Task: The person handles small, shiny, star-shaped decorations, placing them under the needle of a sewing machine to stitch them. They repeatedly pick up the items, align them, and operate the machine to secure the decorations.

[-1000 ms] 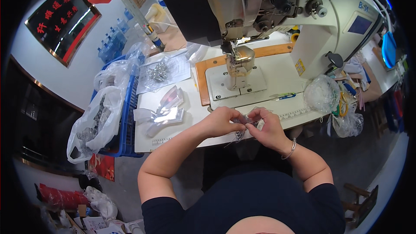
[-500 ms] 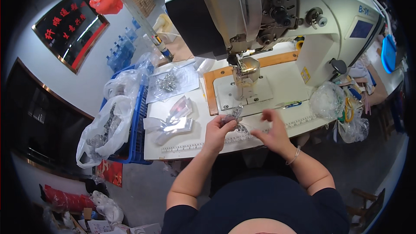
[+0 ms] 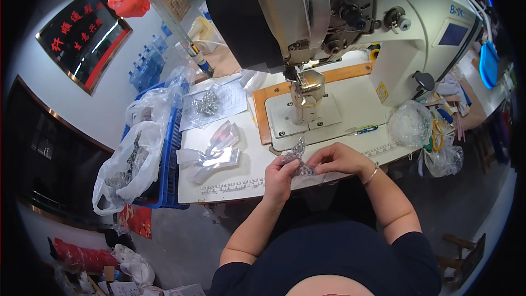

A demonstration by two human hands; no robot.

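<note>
At the front edge of the sewing table, my left hand (image 3: pixel 280 176) pinches a small silvery grey piece (image 3: pixel 300 149) with a shiny, lacy surface; its upper tip sticks up above my fingers. My right hand (image 3: pixel 344 160) has come in from the right, its thumb and fingertips closed on the lower right part of the same piece. Fingers cover much of it, so its full shape is hidden. Just beyond my hands stands the post of a sewing machine (image 3: pixel 307 98), with its needle and presser foot above. A ruler strip (image 3: pixel 233 186) runs along the table's front edge.
Clear plastic bags (image 3: pixel 216 156) and a heap of silvery pieces (image 3: pixel 207 103) on a sheet lie to the left. A blue crate (image 3: pixel 174 159) holds a white bag (image 3: pixel 131 164). Rightward are thread snips (image 3: pixel 362 130), a clear bundle (image 3: pixel 410 125) and yellow-handled scissors (image 3: pixel 437 136).
My right hand has moved down and left from beside the piece and now grips its lower right part. My left hand keeps its hold. The view has shifted slightly.
</note>
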